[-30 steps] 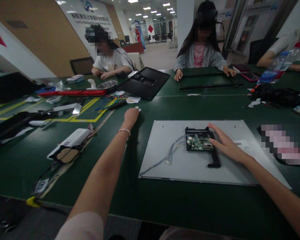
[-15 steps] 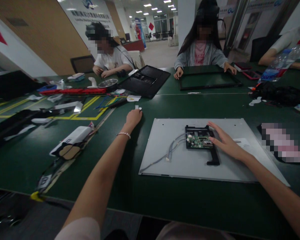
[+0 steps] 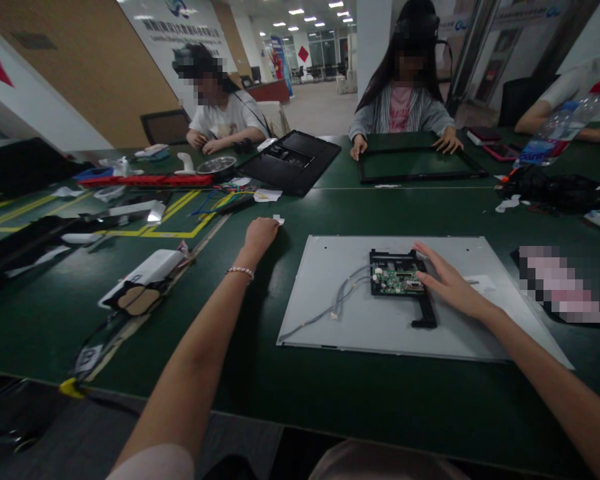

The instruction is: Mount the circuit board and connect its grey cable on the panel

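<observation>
A silvery flat panel [image 3: 330,313] lies on the green table. On its middle sits a black bracket [image 3: 427,312] with a green circuit board [image 3: 395,281], and grey cables [image 3: 345,293] trail from it to the left. My right hand [image 3: 443,283] rests at the bracket's right side, fingers apart, touching its edge. Left of the panel, my left hand [image 3: 263,237] is closed by the table surface, and a small white piece [image 3: 279,219] shows at its fingertips.
Across the table a person's hands [image 3: 449,141] rest on a black frame [image 3: 423,179]. A black cover [image 3: 290,163] lies back centre, a white device [image 3: 145,280] at left, a phone-like object [image 3: 565,283] at right and a bottle [image 3: 543,150] behind it.
My left hand has shifted slightly left, with the small white piece still at its fingers. My right hand stays at the bracket. The person opposite has moved one hand inward along the black frame.
</observation>
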A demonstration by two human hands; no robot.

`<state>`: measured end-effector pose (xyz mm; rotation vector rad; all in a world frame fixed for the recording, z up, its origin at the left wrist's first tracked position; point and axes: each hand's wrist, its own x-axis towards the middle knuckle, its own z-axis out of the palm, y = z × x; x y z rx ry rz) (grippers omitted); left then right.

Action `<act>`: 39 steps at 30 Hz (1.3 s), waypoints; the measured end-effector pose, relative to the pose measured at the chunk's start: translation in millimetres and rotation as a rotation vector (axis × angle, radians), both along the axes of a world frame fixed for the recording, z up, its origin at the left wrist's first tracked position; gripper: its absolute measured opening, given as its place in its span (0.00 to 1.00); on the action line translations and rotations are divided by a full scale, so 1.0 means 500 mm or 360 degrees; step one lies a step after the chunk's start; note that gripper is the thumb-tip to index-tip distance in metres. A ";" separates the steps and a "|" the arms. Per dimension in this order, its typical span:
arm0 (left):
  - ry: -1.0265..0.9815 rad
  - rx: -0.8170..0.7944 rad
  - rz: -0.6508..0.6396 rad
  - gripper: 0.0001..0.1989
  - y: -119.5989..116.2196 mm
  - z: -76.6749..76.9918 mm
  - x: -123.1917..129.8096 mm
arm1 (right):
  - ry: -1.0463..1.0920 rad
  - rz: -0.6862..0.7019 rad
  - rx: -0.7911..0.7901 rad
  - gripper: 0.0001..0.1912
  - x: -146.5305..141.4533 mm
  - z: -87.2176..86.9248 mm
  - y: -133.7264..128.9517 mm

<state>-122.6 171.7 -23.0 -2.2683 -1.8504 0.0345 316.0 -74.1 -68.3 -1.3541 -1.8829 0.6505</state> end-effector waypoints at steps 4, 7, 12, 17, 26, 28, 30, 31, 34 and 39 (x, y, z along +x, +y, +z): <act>-0.0006 0.0018 0.0026 0.20 -0.009 -0.007 0.009 | 0.0011 -0.0003 0.0001 0.34 0.001 -0.001 0.000; -0.0010 -0.0031 -0.0063 0.19 -0.004 -0.004 -0.002 | 0.0009 0.0001 -0.0012 0.34 0.003 -0.001 0.000; 0.0031 -0.0262 -0.0293 0.24 0.016 0.012 -0.039 | 0.0012 0.0001 -0.0002 0.34 0.003 -0.002 0.001; 0.0071 -0.0232 -0.0220 0.28 0.003 0.016 -0.032 | 0.0010 -0.0001 0.0011 0.33 0.005 -0.005 0.003; 0.0116 -0.0033 0.0052 0.19 -0.038 0.018 0.036 | 0.0000 -0.0009 -0.0002 0.34 0.003 -0.004 0.001; 0.0118 -0.0022 0.0065 0.19 -0.039 0.024 0.045 | 0.0006 -0.0012 0.0000 0.33 0.002 -0.003 0.001; 0.0123 -0.0010 0.0063 0.18 -0.042 0.031 0.054 | 0.0012 -0.0013 0.0001 0.33 0.001 -0.002 0.001; 0.0127 -0.0005 0.0058 0.18 -0.044 0.035 0.058 | 0.0011 -0.0011 0.0000 0.33 0.001 -0.002 0.001; 0.0142 0.0012 0.0027 0.18 -0.063 0.045 0.080 | 0.0003 0.0001 0.0001 0.32 0.002 -0.002 0.003; 0.0162 0.0075 -0.0184 0.17 -0.150 0.059 0.153 | -0.0032 -0.0015 0.0033 0.32 0.002 -0.003 0.005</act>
